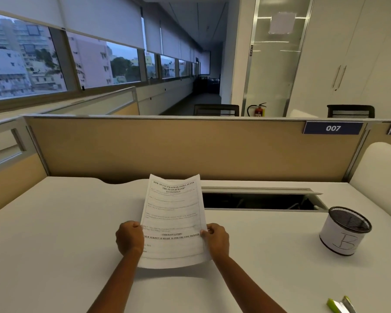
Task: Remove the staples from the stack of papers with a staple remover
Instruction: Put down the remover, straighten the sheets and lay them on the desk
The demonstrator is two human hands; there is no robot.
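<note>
- Stack of papers [173, 220]: raised above the white surface [54, 233], long axis pointing away from the person, heading at far end
- Left hand [129, 238] pinches left edge; right hand [216, 241] pinches right edge

Black mesh cup [348, 219], white desk [54, 233]

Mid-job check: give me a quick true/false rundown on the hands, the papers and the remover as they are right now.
1. The left hand and the right hand each grip a side edge of the papers. True.
2. The right hand holds the staple remover. False: it lies untouched on the desk, at the near right.
3. The mesh cup bears a letter B. True.
4. The papers lie flat on the desk. False: they are held up above it.
</note>
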